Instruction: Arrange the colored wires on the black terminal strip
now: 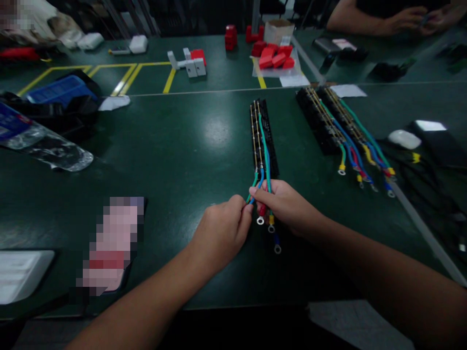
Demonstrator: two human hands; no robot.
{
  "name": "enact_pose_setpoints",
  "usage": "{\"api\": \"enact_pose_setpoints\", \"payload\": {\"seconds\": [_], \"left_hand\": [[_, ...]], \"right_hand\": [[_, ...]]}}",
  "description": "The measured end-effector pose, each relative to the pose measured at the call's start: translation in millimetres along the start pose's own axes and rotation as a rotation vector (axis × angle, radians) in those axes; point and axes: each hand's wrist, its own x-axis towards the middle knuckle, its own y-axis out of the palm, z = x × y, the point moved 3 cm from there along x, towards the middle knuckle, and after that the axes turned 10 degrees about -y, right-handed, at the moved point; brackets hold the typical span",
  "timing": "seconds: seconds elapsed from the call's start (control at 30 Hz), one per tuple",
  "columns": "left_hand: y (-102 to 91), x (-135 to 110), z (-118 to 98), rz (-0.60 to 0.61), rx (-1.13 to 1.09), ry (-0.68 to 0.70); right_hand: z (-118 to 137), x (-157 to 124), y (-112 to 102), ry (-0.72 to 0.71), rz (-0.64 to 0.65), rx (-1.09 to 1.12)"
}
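Note:
A long black terminal strip with metal rails lies on the green table, its near end close to my hands. Green and blue wires run from it toward me. My left hand is closed on the ends of a green and a blue wire. With thumb and fingers, my right hand grips the wires just beside it. Ring terminals with red, yellow and blue sleeves hang below my right hand; a yellow-sleeved ring terminal is among them. My left fingers hide the other wire ends.
Two similar wired strips lie at the right. A pixelated phone and a plastic-wrapped item are on the left. Red parts and grey parts sit farther back. Across the table, a person's hands show.

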Motion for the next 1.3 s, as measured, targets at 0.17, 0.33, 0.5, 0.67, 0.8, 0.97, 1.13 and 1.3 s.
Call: {"api": "enact_pose_setpoints", "payload": {"seconds": [0.17,0.33,0.5,0.67,0.8,0.97,1.13,1.3], "left_hand": [[-0.4,2,1,0.200,-0.554,-0.270],[9.2,6,2,0.548,-1.253,-0.565],[12.6,8,3,0.692,-1.536,-0.616],[14.1,7,1,0.743,-1.697,-0.686],[15.4,8,-1,0.776,-1.797,-0.696],[17.7,8,1,0.761,-1.785,-0.713],[17.4,7,0,0.737,-1.702,-0.717],[17.2,8,0,0.723,-1.650,-0.692]], "right_hand": [[-3,1,1,0.006,0.043,0.148],[-4,2,1,0.003,0.105,0.255],[-3,2,4,-0.036,0.163,0.340],[-2,2,4,-0.048,0.142,0.384],[-3,1,4,-0.018,0.113,0.349],[-7,3,3,0.002,0.090,0.319],[-8,4,3,0.017,0.079,0.321],[-5,3,4,0.030,0.074,0.348]]}}
